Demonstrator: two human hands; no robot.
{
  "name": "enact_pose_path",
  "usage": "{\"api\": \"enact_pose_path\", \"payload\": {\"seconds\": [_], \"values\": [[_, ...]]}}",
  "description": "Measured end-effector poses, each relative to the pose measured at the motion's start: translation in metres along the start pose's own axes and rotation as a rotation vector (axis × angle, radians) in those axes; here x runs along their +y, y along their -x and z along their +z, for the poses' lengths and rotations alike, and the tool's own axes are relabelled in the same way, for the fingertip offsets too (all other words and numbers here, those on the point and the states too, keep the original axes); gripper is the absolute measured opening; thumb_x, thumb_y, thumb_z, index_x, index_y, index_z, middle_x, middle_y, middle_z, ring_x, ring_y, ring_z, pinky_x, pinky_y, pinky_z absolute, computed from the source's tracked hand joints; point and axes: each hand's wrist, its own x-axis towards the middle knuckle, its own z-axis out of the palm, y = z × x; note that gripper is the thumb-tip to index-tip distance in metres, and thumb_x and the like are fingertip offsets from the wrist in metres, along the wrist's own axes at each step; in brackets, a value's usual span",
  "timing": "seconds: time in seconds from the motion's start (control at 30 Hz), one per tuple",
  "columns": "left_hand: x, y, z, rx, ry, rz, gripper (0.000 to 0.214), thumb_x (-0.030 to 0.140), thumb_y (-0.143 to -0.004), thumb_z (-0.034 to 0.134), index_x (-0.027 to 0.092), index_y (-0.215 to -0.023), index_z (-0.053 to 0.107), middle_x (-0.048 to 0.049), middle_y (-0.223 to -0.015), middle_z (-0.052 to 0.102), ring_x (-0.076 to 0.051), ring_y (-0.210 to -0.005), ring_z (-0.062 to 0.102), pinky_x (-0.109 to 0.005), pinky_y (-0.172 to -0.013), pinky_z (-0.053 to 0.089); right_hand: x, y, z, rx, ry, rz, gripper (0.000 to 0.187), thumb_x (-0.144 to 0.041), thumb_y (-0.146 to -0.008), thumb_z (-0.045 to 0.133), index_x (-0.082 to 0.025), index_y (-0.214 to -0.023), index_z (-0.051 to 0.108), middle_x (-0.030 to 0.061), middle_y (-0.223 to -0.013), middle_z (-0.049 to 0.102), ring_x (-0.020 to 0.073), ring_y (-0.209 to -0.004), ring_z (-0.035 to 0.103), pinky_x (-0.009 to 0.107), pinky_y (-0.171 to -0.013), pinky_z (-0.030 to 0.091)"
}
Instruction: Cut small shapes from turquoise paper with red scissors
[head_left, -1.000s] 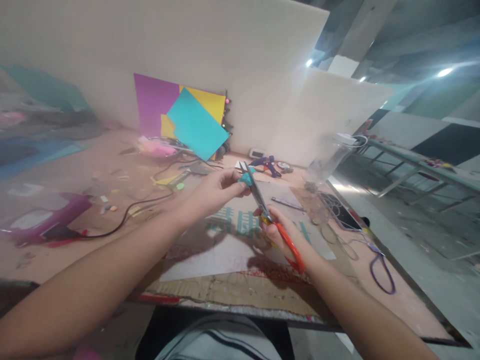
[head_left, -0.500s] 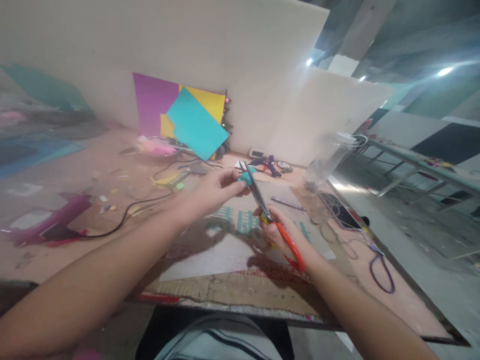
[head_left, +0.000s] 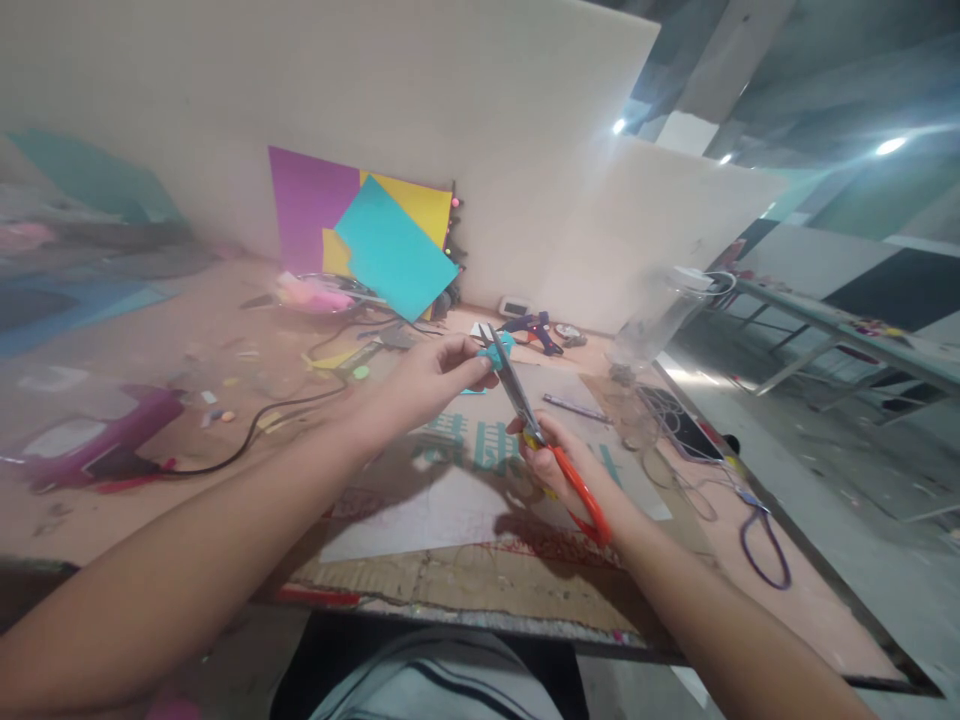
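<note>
Between the thumb and fingers of my left hand (head_left: 454, 368) is a small teal paper piece (head_left: 501, 348). My right hand (head_left: 551, 455) is closed around the orange handles of a pair of scissors (head_left: 517, 392). The blades point up and away, slightly parted, and cross the teal piece. Under my hands lies a white sheet (head_left: 420, 515) with teal cut-out characters (head_left: 495, 447) on it. A small teal scrap (head_left: 474, 391) shows just below my left fingertips.
A purple glue gun (head_left: 127, 440) with a black cord lies at left. Teal, yellow and purple sheets (head_left: 394, 250) lean on the back panel. A pen (head_left: 576, 408), a phone (head_left: 682, 425) with cables and a clear plastic jug (head_left: 660, 310) are at right.
A teal scrap now shows on the sheet below my left fingertips. The teal piece has shifted slightly between the blades. Both arms stay nearly where they were.
</note>
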Motion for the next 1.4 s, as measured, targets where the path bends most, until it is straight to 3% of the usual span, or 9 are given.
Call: {"api": "enact_pose_path", "payload": {"seconds": [0.23, 0.47, 0.77, 1.4], "values": [[-0.002, 0.001, -0.002, -0.066, -0.101, 0.012, 0.033, 0.05, -0.095, 0.063, 0.017, -0.09, 0.071, -0.0066, -0.09, 0.077, -0.02, -0.087, 0.071, -0.033, -0.083, 0.054, -0.001, 0.001, 0.0, 0.017, 0.007, 0.013, 0.068, -0.083, -0.083, 0.059, -0.022, -0.112, 0.055, -0.0033, -0.076, 0.041, 0.0134, -0.058, 0.031, 0.028, -0.052, 0.028], [-0.005, -0.001, -0.003, -0.043, -0.095, 0.053, 0.033, 0.049, -0.096, 0.062, 0.018, -0.087, 0.069, -0.0043, -0.086, 0.074, -0.019, -0.084, 0.069, -0.033, -0.082, 0.054, -0.002, 0.001, 0.001, 0.012, -0.031, 0.003, 0.064, -0.078, -0.084, 0.061, -0.02, -0.11, 0.055, -0.0038, -0.075, 0.042, 0.0125, -0.058, 0.032, 0.027, -0.051, 0.029], [0.002, 0.0, -0.001, -0.041, -0.074, 0.049, 0.024, 0.04, -0.094, 0.063, 0.017, -0.087, 0.068, -0.0037, -0.086, 0.072, -0.018, -0.084, 0.068, -0.031, -0.08, 0.053, 0.001, 0.0, 0.001, 0.005, -0.048, -0.015, 0.064, -0.078, -0.085, 0.061, -0.02, -0.111, 0.056, -0.0038, -0.076, 0.042, 0.012, -0.057, 0.033, 0.026, -0.05, 0.029], [0.017, 0.001, -0.004, -0.061, -0.094, 0.017, 0.024, 0.04, -0.088, 0.066, 0.017, -0.08, 0.065, -0.0036, -0.084, 0.073, -0.016, -0.082, 0.069, -0.03, -0.081, 0.056, 0.002, 0.0, -0.001, -0.029, -0.048, 0.017, 0.059, -0.072, -0.084, 0.065, -0.02, -0.109, 0.055, -0.0064, -0.072, 0.039, 0.0093, -0.053, 0.028, 0.024, -0.048, 0.024]]}}
